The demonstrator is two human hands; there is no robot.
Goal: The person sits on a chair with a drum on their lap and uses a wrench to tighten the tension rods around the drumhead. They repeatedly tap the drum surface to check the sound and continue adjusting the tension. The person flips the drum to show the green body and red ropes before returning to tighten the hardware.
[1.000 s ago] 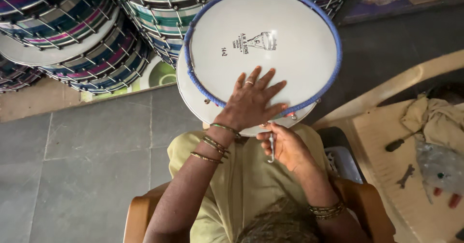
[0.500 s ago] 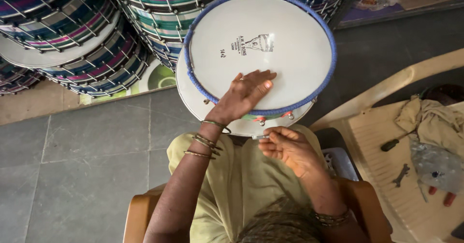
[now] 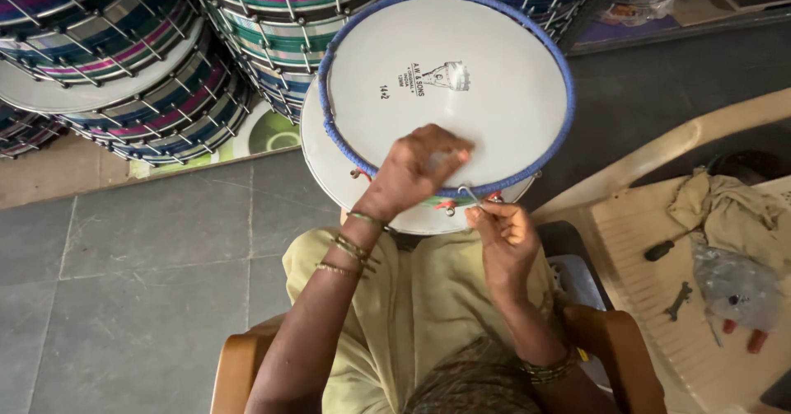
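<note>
Seated, I press my left hand (image 3: 416,171) flat on the white drum (image 3: 449,93) resting upright against my lap, while my right hand (image 3: 504,231) pinches a metal hook (image 3: 470,191) at its lower blue rim.

Stacks of striped drums (image 3: 124,76), banded in pink, green and blue with metal rods down their sides, stood piled across the top of the view on a grey tiled floor (image 3: 124,282). To the right sat a cream plastic chair (image 3: 651,299); on its seat lay a crumpled beige cloth (image 3: 733,208), a black-handled screwdriver (image 3: 667,245), a small grey spanner (image 3: 678,300) and a clear plastic bag (image 3: 733,286). Wooden armrests (image 3: 235,369) framed the bottom edge.
</note>
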